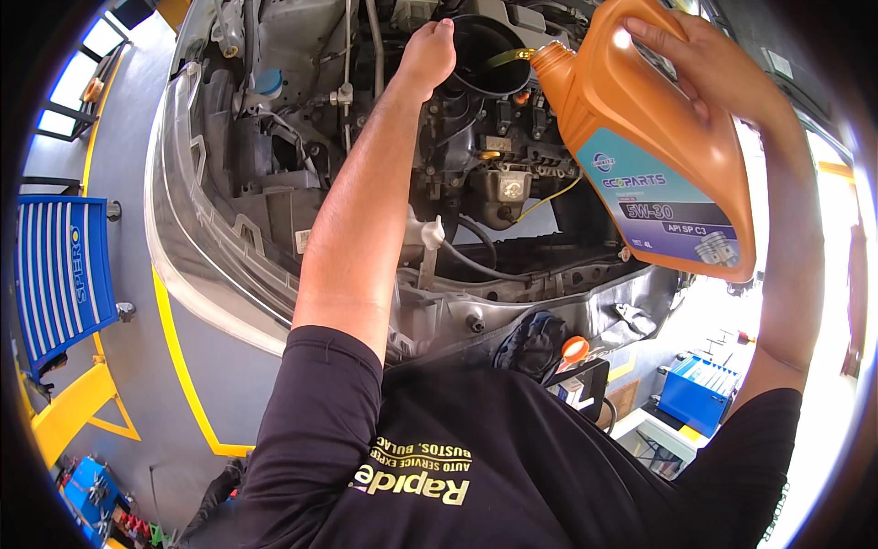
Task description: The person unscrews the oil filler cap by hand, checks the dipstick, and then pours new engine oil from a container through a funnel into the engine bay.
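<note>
My right hand [713,65] grips the handle of an orange plastic engine oil jug [658,123], tilted with its mouth to the left. A yellow stream of oil [506,59] runs from the mouth into a black funnel [492,41]. At the funnel's left rim, my left hand [429,58] holds it with curled fingers, the thumb on top. Beneath the funnel lies the car's engine [466,137]; the funnel's lower end is hidden. A yellow dipstick handle [488,156] shows on the engine below it.
The car's headlight [199,240] curves along the left of the engine bay. On the front edge rest dark gloves or cloth [531,343] and an orange cap [575,349]. Blue tool cabinets stand at left [65,274] and lower right [696,394]. Yellow lines [180,357] mark the grey floor.
</note>
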Tool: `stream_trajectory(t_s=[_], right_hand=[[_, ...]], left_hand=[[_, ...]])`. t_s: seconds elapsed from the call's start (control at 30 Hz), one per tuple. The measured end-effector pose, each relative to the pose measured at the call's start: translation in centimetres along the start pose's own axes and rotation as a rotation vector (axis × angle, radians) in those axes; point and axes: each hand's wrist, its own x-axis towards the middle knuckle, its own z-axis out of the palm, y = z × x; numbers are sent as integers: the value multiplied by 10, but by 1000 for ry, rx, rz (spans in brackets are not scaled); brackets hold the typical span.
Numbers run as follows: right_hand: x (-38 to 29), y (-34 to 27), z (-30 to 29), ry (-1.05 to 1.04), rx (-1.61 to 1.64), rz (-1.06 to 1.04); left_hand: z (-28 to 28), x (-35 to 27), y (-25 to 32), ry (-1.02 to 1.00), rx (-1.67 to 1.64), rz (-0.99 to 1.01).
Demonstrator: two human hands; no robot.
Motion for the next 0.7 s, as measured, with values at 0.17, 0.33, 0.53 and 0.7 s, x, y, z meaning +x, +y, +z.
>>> stream_trajectory(t_s=[0.17,0.33,0.53,0.7], right_hand=[[3,11,2,34,10,-17],[6,-9,-10,-41,4,-2],[7,-5,-9,-49,49,4],[11,-2,-9,-27,25,0]], left_hand=[[7,-4,2,28,-18,3],[-4,10,-12,84,7,161],[1,3,-2,58,-4,63],[0,-3,6,-9,-29,-71]])
